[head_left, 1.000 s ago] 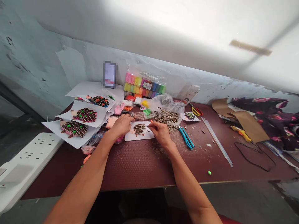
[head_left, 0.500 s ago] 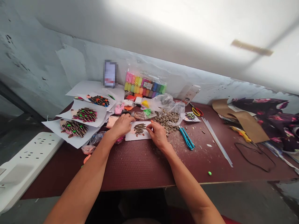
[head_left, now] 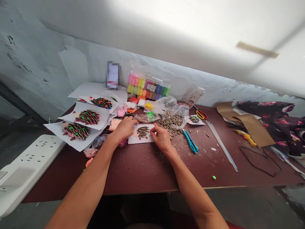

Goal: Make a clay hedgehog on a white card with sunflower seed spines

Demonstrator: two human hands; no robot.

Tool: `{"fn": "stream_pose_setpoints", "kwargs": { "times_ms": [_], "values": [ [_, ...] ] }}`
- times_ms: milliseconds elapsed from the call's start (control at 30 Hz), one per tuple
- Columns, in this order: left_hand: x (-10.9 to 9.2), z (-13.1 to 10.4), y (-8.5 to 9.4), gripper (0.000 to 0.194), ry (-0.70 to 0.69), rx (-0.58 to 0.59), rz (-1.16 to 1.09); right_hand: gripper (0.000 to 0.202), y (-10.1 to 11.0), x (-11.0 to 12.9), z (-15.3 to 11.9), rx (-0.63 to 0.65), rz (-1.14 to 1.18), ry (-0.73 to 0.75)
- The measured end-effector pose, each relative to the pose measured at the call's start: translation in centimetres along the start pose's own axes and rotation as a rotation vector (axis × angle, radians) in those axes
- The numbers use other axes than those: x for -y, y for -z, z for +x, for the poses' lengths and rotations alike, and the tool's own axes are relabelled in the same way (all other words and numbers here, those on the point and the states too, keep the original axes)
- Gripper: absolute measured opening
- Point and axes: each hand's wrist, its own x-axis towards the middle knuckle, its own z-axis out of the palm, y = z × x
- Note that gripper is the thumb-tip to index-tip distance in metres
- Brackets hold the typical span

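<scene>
A small white card (head_left: pixel 135 140) lies on the table, bearing a hedgehog shape whose back is covered with striped sunflower seeds (head_left: pixel 143 131). At the card's upper left corner, my left hand (head_left: pixel 126 126) has its fingers bent over the edge, gripping it. My right hand (head_left: pixel 161 137) is at the card's right side, thumb and forefinger pinched on what looks like a sunflower seed beside the rows; the fingers partly hide it. Just beyond that hand, a heap of loose sunflower seeds (head_left: pixel 173 122) spills from a clear plastic bag (head_left: pixel 182 111).
Finished-looking hedgehog sheets (head_left: pixel 82 148) are stacked at left near a white power strip (head_left: pixel 35 159). Coloured clay packs (head_left: pixel 147 87) lean against the wall. At right are a blue cutter (head_left: pixel 190 142), scissors (head_left: pixel 201 114), glue sticks (head_left: pixel 222 146) and a yellow glue gun (head_left: pixel 249 138).
Almost nothing differs. Both hands keep their places at the card, and the whole view has shifted very slightly.
</scene>
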Motion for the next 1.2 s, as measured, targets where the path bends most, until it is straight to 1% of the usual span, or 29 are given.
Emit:
{"fn": "stream_pose_setpoints", "kwargs": {
  "times_ms": [200,467,667,933,1200],
  "values": [
    [0.1,0.1,0.0,0.038,-0.002,0.016,0.005,0.013,-0.1,0.1,0.1,0.021,-0.036,0.008],
    [0.2,0.0,-0.3,0.038,-0.016,-0.012,0.003,0.013,-0.6,0.1,0.1,0.006,0.002,0.085],
    [0.3,0.1,-0.4,0.036,-0.016,-0.016,-0.006,0.011,-1.0,0.0,0.2,-0.008,0.007,0.059],
    [0.1,0.0,-0.2,0.037,-0.008,-0.007,0.004,0.013,-1.3,0.2,0.4,-0.022,0.007,0.090],
    [0.5,0.1,-0.6,0.038,-0.025,-0.028,-0.007,0.013,-1.3,0.5,0.4,-0.015,-0.036,0.112]
  ]
}}
